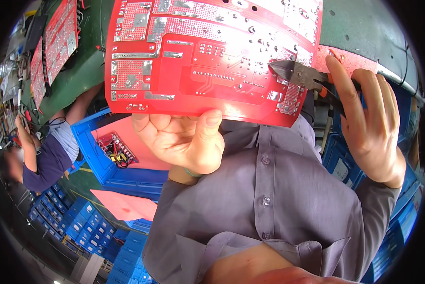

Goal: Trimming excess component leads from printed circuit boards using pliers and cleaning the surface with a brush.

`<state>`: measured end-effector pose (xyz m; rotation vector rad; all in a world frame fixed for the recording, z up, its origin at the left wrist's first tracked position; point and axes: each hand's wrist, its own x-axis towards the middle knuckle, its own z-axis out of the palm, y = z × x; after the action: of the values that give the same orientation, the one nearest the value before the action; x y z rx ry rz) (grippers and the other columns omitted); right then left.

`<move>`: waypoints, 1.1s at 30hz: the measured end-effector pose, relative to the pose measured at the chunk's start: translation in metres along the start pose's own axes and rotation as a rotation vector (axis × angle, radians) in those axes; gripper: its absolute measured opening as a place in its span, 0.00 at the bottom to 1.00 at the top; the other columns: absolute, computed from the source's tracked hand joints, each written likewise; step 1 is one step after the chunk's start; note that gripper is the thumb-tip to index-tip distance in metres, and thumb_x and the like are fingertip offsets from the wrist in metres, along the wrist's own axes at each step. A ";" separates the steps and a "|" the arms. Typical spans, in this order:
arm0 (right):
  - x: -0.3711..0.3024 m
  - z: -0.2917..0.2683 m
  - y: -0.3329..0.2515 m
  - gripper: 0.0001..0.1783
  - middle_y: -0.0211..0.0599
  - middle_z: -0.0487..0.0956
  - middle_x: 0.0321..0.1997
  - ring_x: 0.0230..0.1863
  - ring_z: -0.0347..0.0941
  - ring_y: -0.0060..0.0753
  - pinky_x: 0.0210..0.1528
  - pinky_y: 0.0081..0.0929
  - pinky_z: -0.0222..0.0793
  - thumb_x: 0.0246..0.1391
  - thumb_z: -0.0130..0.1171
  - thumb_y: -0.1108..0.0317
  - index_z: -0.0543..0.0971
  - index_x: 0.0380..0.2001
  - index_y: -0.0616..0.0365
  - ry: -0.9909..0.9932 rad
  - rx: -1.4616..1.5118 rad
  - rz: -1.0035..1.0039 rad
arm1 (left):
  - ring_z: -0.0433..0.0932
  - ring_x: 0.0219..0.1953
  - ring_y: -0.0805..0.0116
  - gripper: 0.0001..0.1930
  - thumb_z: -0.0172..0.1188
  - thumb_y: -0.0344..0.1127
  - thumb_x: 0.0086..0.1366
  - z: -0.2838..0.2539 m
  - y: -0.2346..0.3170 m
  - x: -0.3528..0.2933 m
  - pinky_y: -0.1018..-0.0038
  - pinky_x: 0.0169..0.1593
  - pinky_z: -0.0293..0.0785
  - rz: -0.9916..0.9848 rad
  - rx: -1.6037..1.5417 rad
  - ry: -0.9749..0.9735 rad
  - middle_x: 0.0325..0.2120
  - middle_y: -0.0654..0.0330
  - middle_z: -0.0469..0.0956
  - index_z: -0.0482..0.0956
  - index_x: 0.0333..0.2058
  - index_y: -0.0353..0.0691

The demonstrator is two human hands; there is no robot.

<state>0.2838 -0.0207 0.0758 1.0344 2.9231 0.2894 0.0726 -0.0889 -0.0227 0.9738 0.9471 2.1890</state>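
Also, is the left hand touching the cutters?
Apart. The head view shows a wide stretch of red circuit board between the left hand and the cutters.

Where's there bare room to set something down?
Green tabletop is mostly bare upper right, between the held red circuit board and dark cable, and upper left, between that board and the other boards. Crowded: around cutters, right hand, pink sheet.

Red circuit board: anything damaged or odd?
Nothing stands out on the board: no visible crack or break. The left hand holds its edge; the cutters in the right hand are over its right side. Glare washes out the upper middle, so I can't rule out damage there.
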 end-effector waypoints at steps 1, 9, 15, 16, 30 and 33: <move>0.001 0.002 0.000 0.34 0.39 0.67 0.30 0.30 0.67 0.39 0.34 0.35 0.67 0.25 0.56 0.83 0.73 0.47 0.60 0.034 0.017 0.006 | 0.72 0.48 0.60 0.42 0.60 0.14 0.45 0.000 0.000 0.000 0.70 0.46 0.75 0.002 0.010 0.005 0.50 0.46 0.67 0.50 0.58 0.36; 0.001 0.004 0.001 0.35 0.39 0.68 0.32 0.31 0.68 0.39 0.33 0.33 0.65 0.24 0.58 0.82 0.73 0.47 0.60 0.089 0.206 -0.058 | 0.72 0.47 0.61 0.39 0.59 0.14 0.46 -0.004 0.000 0.000 0.71 0.48 0.73 -0.007 0.040 0.014 0.49 0.45 0.69 0.52 0.57 0.35; 0.003 0.010 0.002 0.38 0.38 0.67 0.35 0.36 0.67 0.40 0.37 0.35 0.65 0.24 0.59 0.83 0.72 0.50 0.57 0.081 0.101 0.031 | 0.72 0.48 0.61 0.39 0.59 0.14 0.46 0.000 0.000 0.002 0.71 0.48 0.73 -0.018 0.035 0.029 0.49 0.45 0.69 0.52 0.57 0.34; 0.003 0.010 0.002 0.38 0.38 0.67 0.35 0.36 0.67 0.40 0.37 0.35 0.65 0.24 0.59 0.83 0.72 0.50 0.57 0.081 0.102 0.034 | 0.72 0.48 0.61 0.39 0.59 0.14 0.46 0.001 0.000 0.003 0.71 0.48 0.73 -0.020 0.039 0.039 0.49 0.45 0.68 0.52 0.57 0.34; 0.005 0.019 0.003 0.38 0.39 0.67 0.32 0.31 0.67 0.38 0.33 0.32 0.65 0.23 0.58 0.84 0.72 0.49 0.59 0.160 0.134 -0.024 | 0.71 0.50 0.60 0.39 0.58 0.14 0.47 -0.006 -0.001 0.001 0.70 0.49 0.72 -0.008 0.020 -0.008 0.50 0.44 0.67 0.51 0.57 0.35; 0.005 0.019 0.003 0.38 0.39 0.67 0.31 0.29 0.67 0.38 0.31 0.32 0.65 0.23 0.57 0.85 0.72 0.49 0.60 0.145 0.177 -0.030 | 0.71 0.49 0.61 0.39 0.58 0.14 0.47 -0.008 -0.001 0.001 0.70 0.49 0.72 -0.032 0.043 -0.009 0.50 0.45 0.67 0.51 0.57 0.35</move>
<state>0.2832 -0.0117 0.0575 1.0300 3.1399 0.1106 0.0665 -0.0903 -0.0273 0.9812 1.0027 2.1439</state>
